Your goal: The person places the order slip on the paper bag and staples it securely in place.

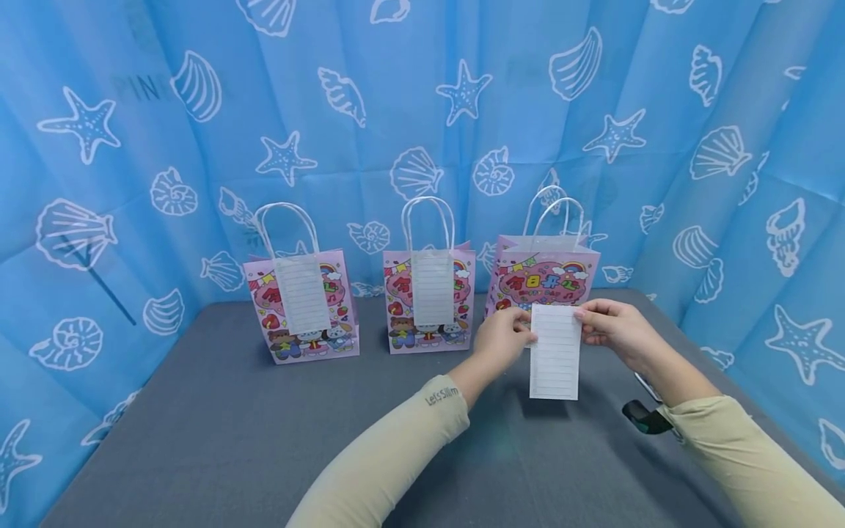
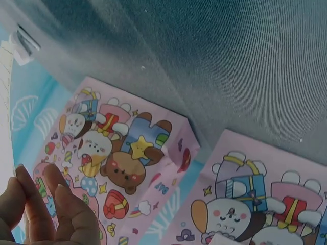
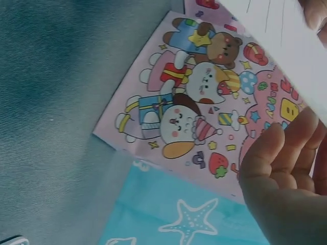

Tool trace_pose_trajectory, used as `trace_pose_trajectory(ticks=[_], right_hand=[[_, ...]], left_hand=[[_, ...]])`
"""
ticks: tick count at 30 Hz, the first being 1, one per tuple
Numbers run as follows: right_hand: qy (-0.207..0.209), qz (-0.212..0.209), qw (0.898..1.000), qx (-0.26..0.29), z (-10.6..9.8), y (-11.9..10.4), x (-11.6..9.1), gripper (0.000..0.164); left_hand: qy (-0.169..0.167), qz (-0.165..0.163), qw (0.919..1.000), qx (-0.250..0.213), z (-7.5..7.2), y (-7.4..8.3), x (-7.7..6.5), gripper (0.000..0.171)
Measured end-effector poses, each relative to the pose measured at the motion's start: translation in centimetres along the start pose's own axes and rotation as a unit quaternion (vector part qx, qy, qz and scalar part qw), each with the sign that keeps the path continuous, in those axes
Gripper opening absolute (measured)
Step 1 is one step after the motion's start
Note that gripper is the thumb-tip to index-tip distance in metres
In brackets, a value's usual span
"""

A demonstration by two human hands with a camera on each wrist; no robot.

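Both hands hold up a small white lined paper sheet [image 1: 554,359] in front of the right-hand gift bag [image 1: 544,275], in the head view. My left hand [image 1: 502,339] pinches its upper left edge, and my right hand [image 1: 617,330] pinches the upper right corner. The bag behind is pink, with cartoon animals and white handles. From the right wrist, the sheet [image 3: 286,41] slants across the bag's printed front [image 3: 194,97], with the right hand [image 3: 291,168] at its edge. In the left wrist view the left hand [image 2: 51,209] grips the sheet's edge at far left.
Two matching bags, the left bag [image 1: 343,323] and the middle bag [image 1: 399,293], stand upright with lined sheets [image 1: 302,293] hanging over their fronts. Grey cloth [image 1: 218,440] covers the table. A blue shell-print curtain [image 1: 396,95] closes off the back and sides.
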State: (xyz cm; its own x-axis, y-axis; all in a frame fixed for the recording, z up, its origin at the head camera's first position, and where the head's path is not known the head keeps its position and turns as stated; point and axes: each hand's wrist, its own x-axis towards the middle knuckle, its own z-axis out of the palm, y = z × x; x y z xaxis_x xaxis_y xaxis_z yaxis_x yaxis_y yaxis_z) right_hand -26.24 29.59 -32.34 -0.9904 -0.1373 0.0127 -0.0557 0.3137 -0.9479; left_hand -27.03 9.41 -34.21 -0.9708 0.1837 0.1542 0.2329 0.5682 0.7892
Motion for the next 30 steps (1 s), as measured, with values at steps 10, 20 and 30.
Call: trace_pose_trajectory(ticks=[10, 20, 30], right_hand=[[0.009, 0.016, 1.000, 0.016, -0.8, -2.2, 0.4, 0.016], [0.026, 0.001, 1.000, 0.012, -1.0, -3.3, 1.4, 0.013], [0.100, -0.028, 0.995, -0.010, -0.8, -3.8, 2.3, 0.012]], left_hand=[[-0.004, 0.027, 0.9995, 0.016, -1.2, 1.2, 1.2, 0.021], [0.015, 0.039, 0.9986, 0.034, -2.0, 2.0, 2.2, 0.021], [0.052, 0.069, 0.9941, 0.065, -3.1, 2.8, 3.4, 0.022]])
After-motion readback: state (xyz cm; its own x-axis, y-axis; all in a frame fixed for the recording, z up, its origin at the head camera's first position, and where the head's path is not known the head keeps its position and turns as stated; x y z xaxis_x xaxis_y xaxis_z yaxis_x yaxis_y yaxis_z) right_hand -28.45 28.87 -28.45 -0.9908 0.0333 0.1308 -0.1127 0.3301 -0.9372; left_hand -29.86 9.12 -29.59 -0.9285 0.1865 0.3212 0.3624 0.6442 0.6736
